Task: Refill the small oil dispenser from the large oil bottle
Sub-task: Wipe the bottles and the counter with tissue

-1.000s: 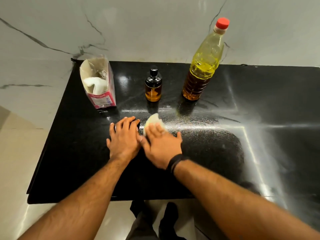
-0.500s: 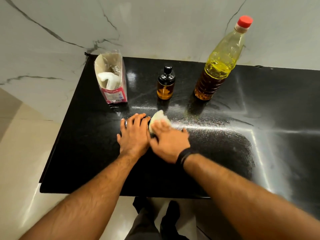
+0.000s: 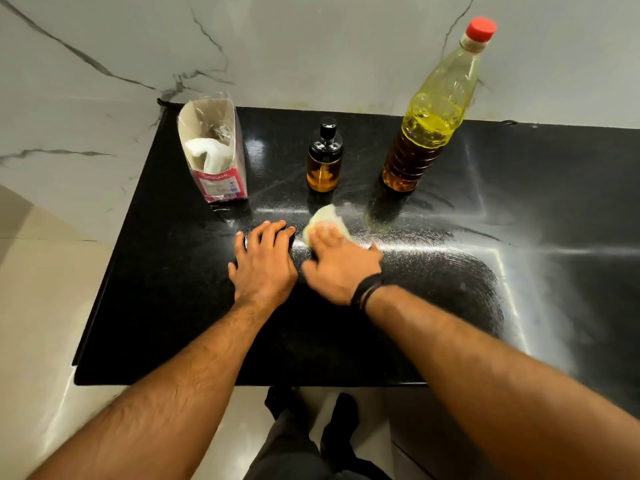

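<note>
In the head view, a black polished worktop [image 3: 173, 306] stands against a grey marbled wall [image 3: 311, 46], its left edge and near edge both in sight, with pale floor tiles [image 3: 41, 306] beyond the left edge.

The small oil dispenser [image 3: 324, 157] stands upright near the far edge, about midway between the worktop's far-left corner and the large oil bottle [image 3: 433, 109]. It has a black pump top and a clear body partly filled with amber oil. The large oil bottle stands upright near the far edge too, well apart from the dispenser on its right, with a red cap [image 3: 480, 28] on and oil filling roughly its lower half. Close to the far-left corner stands an opened tissue pack [image 3: 214, 154] with white tissue showing inside and a pink label at its base.

Toward the middle of the worktop, nearer than the dispenser, both hands lie side by side. The left hand [image 3: 265, 263] rests flat, palm down, fingers straight and slightly spread, holding nothing. The right hand [image 3: 337, 263] also lies palm down, its straight fingers pressing on a crumpled pale yellowish tissue [image 3: 325, 220] that pokes out past the fingertips; a dark band [image 3: 367, 291] circles its wrist.

Curved wipe streaks [image 3: 450, 258] shine on the worktop surface to the right of the hands. Below the near edge, dark trousers and shoes [image 3: 311, 427] show on the floor.
</note>
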